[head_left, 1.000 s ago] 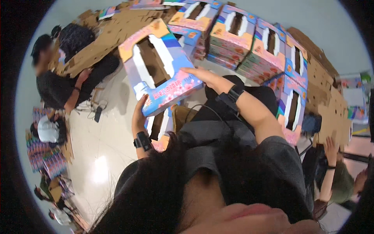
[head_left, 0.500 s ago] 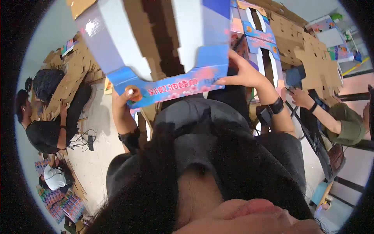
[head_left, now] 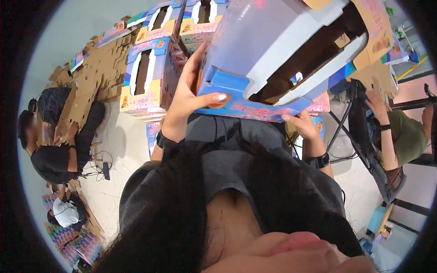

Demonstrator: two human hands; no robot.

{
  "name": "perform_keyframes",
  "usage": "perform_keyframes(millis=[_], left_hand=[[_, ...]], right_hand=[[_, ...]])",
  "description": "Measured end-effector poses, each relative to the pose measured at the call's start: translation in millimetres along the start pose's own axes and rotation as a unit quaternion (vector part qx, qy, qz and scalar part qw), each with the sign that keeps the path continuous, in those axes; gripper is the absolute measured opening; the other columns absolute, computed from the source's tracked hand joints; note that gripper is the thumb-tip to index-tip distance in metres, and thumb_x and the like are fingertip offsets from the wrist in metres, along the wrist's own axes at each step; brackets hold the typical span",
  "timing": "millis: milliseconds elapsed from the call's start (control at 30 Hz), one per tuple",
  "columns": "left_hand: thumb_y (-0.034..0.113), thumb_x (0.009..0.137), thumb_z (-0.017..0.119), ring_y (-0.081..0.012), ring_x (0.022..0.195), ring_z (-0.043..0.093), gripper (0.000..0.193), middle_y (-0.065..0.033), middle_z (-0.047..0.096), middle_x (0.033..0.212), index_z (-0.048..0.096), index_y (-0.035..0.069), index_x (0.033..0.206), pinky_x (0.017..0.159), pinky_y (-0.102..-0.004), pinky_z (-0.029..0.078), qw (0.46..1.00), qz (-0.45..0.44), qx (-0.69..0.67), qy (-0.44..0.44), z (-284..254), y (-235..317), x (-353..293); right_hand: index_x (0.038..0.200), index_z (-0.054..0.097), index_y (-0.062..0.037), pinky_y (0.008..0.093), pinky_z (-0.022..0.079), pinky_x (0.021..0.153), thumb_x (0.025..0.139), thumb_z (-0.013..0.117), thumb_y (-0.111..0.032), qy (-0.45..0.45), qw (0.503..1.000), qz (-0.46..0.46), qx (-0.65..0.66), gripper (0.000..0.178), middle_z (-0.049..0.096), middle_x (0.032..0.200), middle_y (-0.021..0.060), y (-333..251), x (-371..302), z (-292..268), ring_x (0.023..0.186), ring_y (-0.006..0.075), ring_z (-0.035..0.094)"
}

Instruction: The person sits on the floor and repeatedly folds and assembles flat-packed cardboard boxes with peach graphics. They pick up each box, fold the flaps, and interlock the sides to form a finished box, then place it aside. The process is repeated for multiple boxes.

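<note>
Between my two hands I hold a folded cardboard box, blue and lilac with a pink blossom print and a long open slot in its top. My left hand grips its near left corner, thumb lying on the blue end panel. At the near right end my right hand is closed on the lower edge, thumb in front. The box is tilted and raised in front of my lap, with its far right end near the upper right. The fingers of both hands are partly hidden by the box.
Stacked boxes of the same kind stand beyond my left hand. Flat brown cardboard sheets are piled farther left, where a person in black sits. To the right, a person in a green top is beside a dark folding chair.
The box has swung to the right and turned, its far end now pointing to the upper right. Both hands moved with it, and the stacked boxes now show on the left.
</note>
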State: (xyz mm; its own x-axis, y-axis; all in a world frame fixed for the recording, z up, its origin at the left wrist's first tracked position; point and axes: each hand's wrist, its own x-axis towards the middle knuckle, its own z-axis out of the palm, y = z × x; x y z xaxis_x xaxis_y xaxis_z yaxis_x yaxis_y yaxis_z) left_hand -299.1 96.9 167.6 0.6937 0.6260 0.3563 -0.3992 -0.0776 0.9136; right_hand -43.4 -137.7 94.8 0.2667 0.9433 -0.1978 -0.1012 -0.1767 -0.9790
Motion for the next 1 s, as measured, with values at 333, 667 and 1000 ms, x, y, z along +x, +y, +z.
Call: perform_keyframes(millis=[333,667,1000], left_hand=[[0.017,0.058,0.090,-0.0259,0.136,0.037,0.117,-0.0175,0.037,0.147,0.021,0.000,0.151,0.113,-0.0376,0.026,0.996,0.030,0.063,-0.063,7,-7,1],[0.023,0.056,0.091,-0.0262,0.141,0.033,0.120,-0.0167,0.032,0.152,0.022,0.001,0.152,0.116,-0.0379,0.021,0.992,0.043,0.075,-0.092,-7,-12,7],[0.024,0.063,0.087,-0.0259,0.144,0.028,0.108,-0.0134,0.033,0.154,0.027,0.002,0.150,0.116,-0.0378,0.021,0.989,0.087,0.042,-0.111,-15,-20,2]], right_hand=[[0.129,0.051,0.0008,0.0342,0.042,0.098,0.076,0.080,-0.020,0.082,0.995,-0.022,-0.053,0.064,0.060,0.120,0.0089,1,-13,-29,0.111,0.0207,0.056],[0.145,0.032,-0.0002,0.0410,0.035,0.109,0.071,0.080,-0.027,0.067,0.985,-0.129,0.098,0.091,0.046,0.141,0.0127,-2,-17,-62,0.128,0.0277,0.045],[0.127,0.054,-0.0074,0.0470,0.045,0.102,0.067,0.080,-0.020,0.085,0.931,-0.167,0.313,0.067,0.062,0.122,0.0069,34,-7,-122,0.113,0.0279,0.060]])
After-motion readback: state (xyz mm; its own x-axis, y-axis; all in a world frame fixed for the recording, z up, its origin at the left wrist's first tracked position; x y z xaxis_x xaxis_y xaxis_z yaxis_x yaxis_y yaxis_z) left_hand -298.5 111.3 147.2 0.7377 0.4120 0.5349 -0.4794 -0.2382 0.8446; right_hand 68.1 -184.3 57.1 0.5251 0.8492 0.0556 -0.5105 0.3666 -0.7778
